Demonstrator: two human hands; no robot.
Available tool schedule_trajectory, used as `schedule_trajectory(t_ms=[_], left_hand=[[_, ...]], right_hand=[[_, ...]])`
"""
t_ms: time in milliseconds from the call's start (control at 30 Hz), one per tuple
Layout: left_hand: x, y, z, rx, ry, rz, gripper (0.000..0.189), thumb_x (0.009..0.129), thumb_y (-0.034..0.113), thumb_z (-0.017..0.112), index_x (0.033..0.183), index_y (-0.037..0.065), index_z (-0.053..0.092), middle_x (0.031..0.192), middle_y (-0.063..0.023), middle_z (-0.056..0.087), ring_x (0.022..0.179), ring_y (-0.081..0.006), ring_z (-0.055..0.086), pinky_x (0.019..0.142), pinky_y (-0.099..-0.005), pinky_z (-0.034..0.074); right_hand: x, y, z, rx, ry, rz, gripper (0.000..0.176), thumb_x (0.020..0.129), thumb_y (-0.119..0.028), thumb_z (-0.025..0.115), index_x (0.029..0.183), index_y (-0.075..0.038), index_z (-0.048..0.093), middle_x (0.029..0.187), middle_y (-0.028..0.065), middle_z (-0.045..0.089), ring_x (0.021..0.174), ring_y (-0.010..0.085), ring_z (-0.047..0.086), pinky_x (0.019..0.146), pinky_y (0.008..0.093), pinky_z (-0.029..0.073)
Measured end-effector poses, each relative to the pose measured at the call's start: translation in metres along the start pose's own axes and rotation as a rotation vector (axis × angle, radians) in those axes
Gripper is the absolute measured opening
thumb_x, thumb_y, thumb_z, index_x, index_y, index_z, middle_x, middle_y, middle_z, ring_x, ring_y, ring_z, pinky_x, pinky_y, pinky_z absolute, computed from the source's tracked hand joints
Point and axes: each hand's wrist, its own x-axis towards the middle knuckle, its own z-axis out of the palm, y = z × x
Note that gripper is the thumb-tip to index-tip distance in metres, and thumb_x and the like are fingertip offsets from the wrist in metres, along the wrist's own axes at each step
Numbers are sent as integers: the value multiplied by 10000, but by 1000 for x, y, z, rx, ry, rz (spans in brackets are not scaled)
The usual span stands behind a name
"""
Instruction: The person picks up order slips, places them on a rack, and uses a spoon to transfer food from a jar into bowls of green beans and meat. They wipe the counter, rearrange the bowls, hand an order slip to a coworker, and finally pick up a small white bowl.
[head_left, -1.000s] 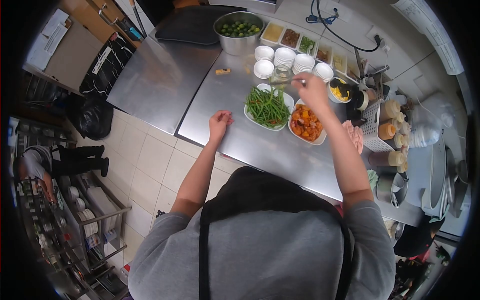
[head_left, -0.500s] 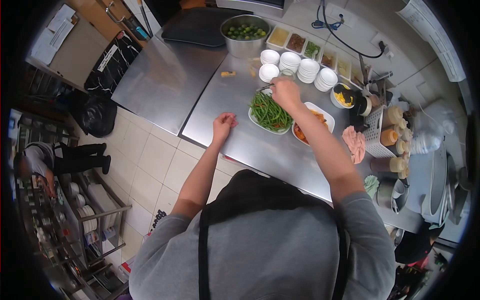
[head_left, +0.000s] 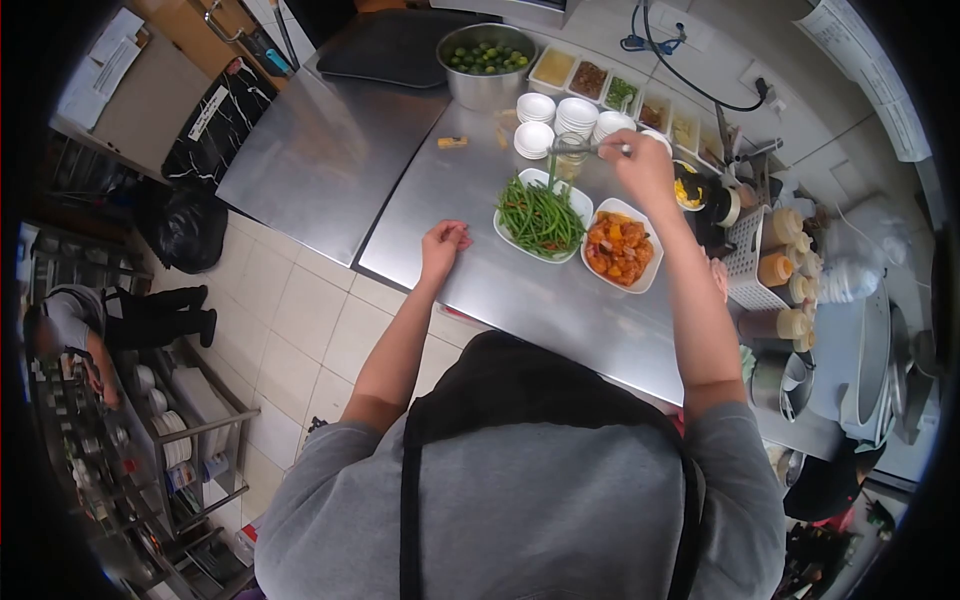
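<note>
Above steel ctr (head_left: 400,220), R hand (head_left: 643,165) w/ utensil (head_left: 590,149), nr grn beans (head_left: 538,218)

Green beans (head_left: 538,222) heap a white dish (head_left: 580,200) — some hang from the metal utensil (head_left: 590,150) in the grip of the right hand (head_left: 642,165). Orange-coated food (head_left: 620,248) fills a second dish (head_left: 656,255) alongside; the left hand (head_left: 442,249), loosely curled, is near the edge of the desk (head_left: 410,215).

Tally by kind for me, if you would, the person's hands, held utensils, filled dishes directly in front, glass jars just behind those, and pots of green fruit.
Hands: 2 (left hand, right hand)
Held utensil: 1
Filled dishes: 2 (green-bean dish, orange-food dish)
Glass jar: 1
Pot of green fruit: 1
Total: 7
</note>
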Motion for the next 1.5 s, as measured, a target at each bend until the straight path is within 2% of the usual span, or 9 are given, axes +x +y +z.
schedule_trajectory(t_ms=[167, 367, 433, 567, 633, 1133, 1267, 1333, 1500], left_hand=[[1, -3, -1, -12, 6, 18, 145, 848, 61, 482, 913, -45, 556, 785, -90, 579, 683, -151, 590, 629, -238, 496], [0, -6, -2, 0, 11, 15, 160, 864, 94, 479, 932, -31, 552, 811, -88, 580, 710, -158, 598, 665, -239, 498], [0, -3, -1, 9, 17, -13, 160, 863, 93, 483, 933, -33, 551, 814, -92, 580, 711, -161, 599, 667, -242, 501], [-2, -3, -2, -2, 16, 0, 157, 863, 89, 483, 934, -33, 551, 819, -93, 582, 711, -161, 598, 666, -243, 501], [-2, -2, -1, -7, 13, 1, 154, 862, 84, 481, 934, -33, 550, 822, -93, 583, 710, -160, 597, 666, -243, 501], [-2, 0, 1, 13, 10, 16, 145, 853, 50, 468, 917, -42, 559, 785, -90, 576, 702, -156, 595, 646, -240, 499], [-3, 1, 1, 30, 0, 13, 145, 853, 51, 467, 917, -38, 561, 785, -88, 575, 706, -149, 591, 648, -239, 497], [-2, -1, 0, 36, -3, 27, 143, 854, 48, 466, 919, -36, 562, 790, -88, 575, 702, -146, 589, 651, -237, 496], [-1, -4, -1, -7, 6, 24, 145, 855, 47, 464, 919, -42, 558, 796, -89, 574, 706, -147, 588, 654, -238, 501]], right_hand=[[-9, 34, 52, -154, -139, 46, 196, 704, -230, 599, 847, -114, 663, 776, 152, 629, 749, 292, 599, 680, 376, 464], [3, -1, 61, -111, -232, 45, 192, 703, -218, 594, 844, -107, 665, 827, 152, 628, 787, 295, 600, 690, 388, 469], [10, -1, 81, -219, -286, 31, 174, 698, -199, 588, 823, -104, 663, 836, 157, 626, 796, 299, 598, 695, 393, 470], [18, 8, 109, -248, -295, -4, 162, 694, -183, 580, 809, -101, 660, 842, 142, 627, 805, 305, 597, 698, 390, 470], [17, 10, 114, -267, -211, -62, 156, 697, -176, 574, 801, -95, 657, 826, 129, 628, 794, 300, 596, 689, 387, 469], [-10, 11, 60, 221, 105, -104, 171, 698, -174, 608, 832, -74, 649, 763, 146, 621, 671, 294, 588, 621, 369, 446], [-5, 9, 34, 217, 97, -85, 196, 697, -201, 611, 841, -75, 653, 725, 148, 618, 651, 281, 590, 619, 360, 446], [-4, 14, 25, 219, -6, 16, 211, 694, -229, 613, 840, -83, 657, 700, 145, 617, 644, 274, 594, 619, 351, 447], [-14, 54, 58, 123, -112, 97, 219, 691, -254, 622, 839, -99, 666, 704, 137, 623, 671, 268, 604, 634, 354, 455]])
